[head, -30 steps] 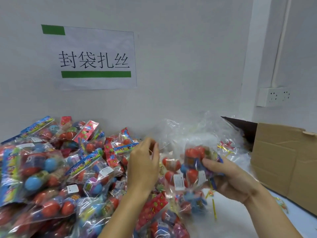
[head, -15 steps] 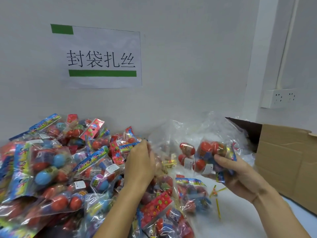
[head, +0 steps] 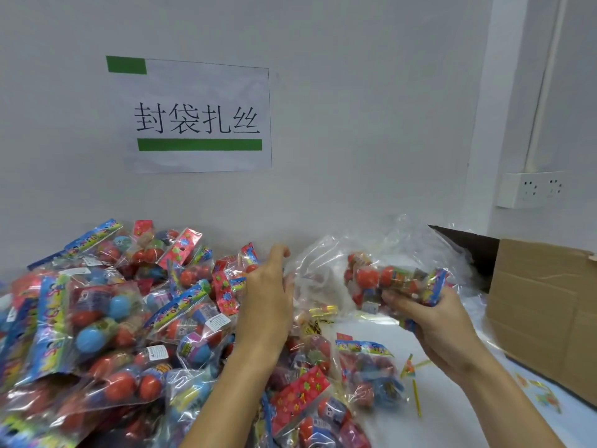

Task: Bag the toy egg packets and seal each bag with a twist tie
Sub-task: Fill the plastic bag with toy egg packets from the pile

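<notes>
Nearest us, on the white worktop (head: 381, 425), loose toy egg packets (head: 97, 321) spill in a heap across the left and centre, with a yellow twist tie (head: 416, 397) lying just right of them. Above the heap our left hand (head: 266, 305) is held edge-on, fingers loosely curved and holding nothing we can see, its fingertips at the rim of the clear plastic bag (head: 326, 270). Our right hand (head: 434, 321) grips a bundle of red egg packets (head: 392, 281), fingers curled under it, just right of the bag's mouth. Compared with half a second ago, the bundle sits higher and further right, and the left hand is raised off the heap. Beyond stand a cardboard box (head: 542, 312), a wall socket (head: 529, 189) and a paper sign (head: 197, 116).
</notes>
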`<move>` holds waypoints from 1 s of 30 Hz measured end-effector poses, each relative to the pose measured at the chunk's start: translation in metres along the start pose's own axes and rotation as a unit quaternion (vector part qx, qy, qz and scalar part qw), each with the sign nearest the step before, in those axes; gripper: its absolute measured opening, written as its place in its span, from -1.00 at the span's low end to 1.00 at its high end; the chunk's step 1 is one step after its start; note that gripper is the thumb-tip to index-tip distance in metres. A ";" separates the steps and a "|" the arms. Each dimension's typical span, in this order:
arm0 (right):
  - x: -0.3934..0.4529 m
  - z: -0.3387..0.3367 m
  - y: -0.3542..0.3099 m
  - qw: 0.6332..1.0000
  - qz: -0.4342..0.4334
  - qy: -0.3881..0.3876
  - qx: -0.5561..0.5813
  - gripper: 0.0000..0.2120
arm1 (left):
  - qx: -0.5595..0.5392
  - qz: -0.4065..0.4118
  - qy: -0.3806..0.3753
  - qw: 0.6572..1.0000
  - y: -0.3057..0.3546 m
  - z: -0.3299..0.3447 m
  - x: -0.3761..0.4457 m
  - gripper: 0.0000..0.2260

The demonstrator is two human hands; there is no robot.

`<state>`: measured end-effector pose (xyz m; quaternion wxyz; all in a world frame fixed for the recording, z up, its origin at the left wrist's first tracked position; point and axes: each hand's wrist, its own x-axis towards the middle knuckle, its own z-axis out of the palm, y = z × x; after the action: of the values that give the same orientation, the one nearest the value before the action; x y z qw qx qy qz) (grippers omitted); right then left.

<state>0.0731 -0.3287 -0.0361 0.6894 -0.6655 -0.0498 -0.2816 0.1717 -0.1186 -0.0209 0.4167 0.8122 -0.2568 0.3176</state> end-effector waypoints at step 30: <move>-0.006 0.059 0.040 0.931 0.077 0.300 -0.192 -0.72 | -0.027 0.188 -0.271 0.944 0.064 0.008 -0.019 -0.91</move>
<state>0.1044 -0.2727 -0.0674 0.5512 -0.6710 0.2658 -0.4186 0.1174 -0.1559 -0.0053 0.2862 0.7930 -0.5164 0.1504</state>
